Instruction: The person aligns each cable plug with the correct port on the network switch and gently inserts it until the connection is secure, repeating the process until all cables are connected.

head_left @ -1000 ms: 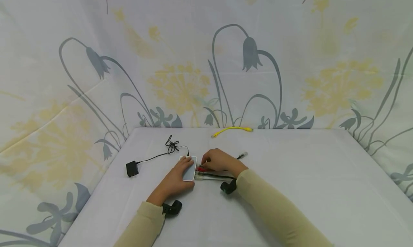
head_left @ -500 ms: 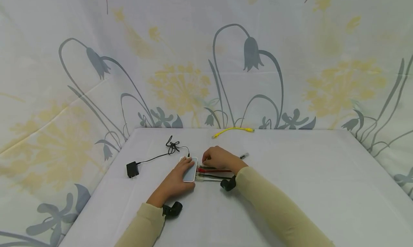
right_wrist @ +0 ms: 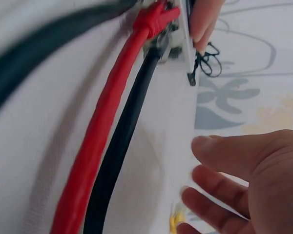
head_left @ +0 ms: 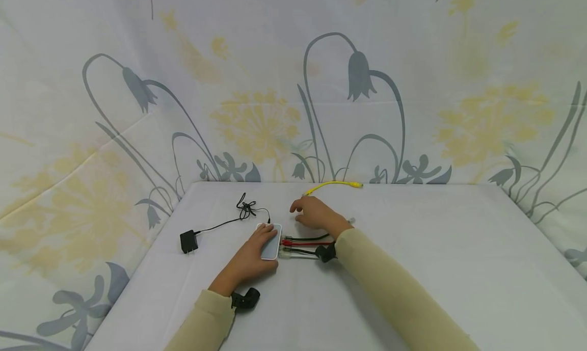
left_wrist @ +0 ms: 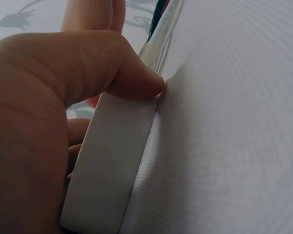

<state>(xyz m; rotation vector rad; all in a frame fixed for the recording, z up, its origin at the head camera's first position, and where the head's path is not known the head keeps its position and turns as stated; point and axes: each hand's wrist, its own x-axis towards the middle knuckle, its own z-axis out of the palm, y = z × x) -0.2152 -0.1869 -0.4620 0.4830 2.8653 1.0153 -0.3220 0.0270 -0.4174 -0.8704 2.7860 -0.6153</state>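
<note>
In the head view a small white network switch (head_left: 271, 250) lies on the table. My left hand (head_left: 247, 259) holds it, fingers across its top; in the left wrist view the thumb (left_wrist: 132, 78) presses its near side (left_wrist: 110, 156). Plugged along its right edge are a red network cable (head_left: 312, 243), two black ones, the upper black cable (head_left: 304, 239) and the lower black cable (head_left: 302, 250), and a white cable (head_left: 300, 256). Above the cables hovers my right hand (head_left: 316, 214), holding nothing, its fingers loosely bent and apart in the right wrist view.
A yellow network cable (head_left: 332, 182) lies at the table's back edge, just beyond my right hand. To the left is a black power adapter (head_left: 188, 242), its bundled cord (head_left: 246, 208) running to the switch's far end. Floral cloth (head_left: 257, 127) hangs behind the table.
My right hand has let go near the upper black cable's plug and moved up and away toward the yellow cable, uncovering the plugged cables. The left hand stays on the switch.
</note>
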